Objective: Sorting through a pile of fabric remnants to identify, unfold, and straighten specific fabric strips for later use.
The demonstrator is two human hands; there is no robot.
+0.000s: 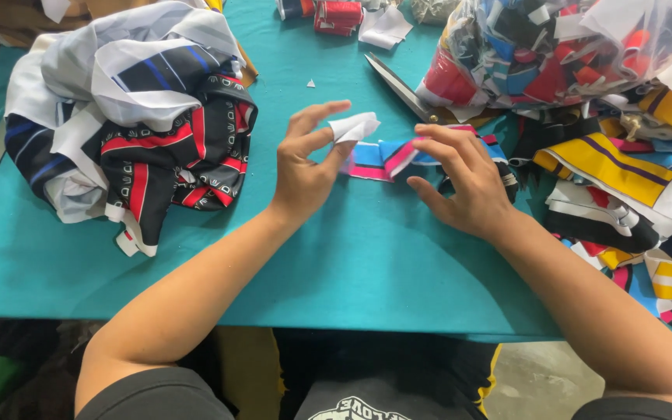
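Left hand (305,167) pinches a small white scrap (354,126) between thumb and forefinger, other fingers spread. Right hand (464,183) lies fingers-down on a striped strip (386,158) of pink, blue and white, flat on the teal table (351,257) between both hands. The scrap touches the strip's left end. Scissors (400,87) lie just beyond the right hand, blades shut, pointing up-left. Fabric pile (130,117), white, black and red, sits far left. Clear bag (561,50) of scraps top right; loose striped pieces (624,194) heaped at right. Red rolls (337,15) at top edge.
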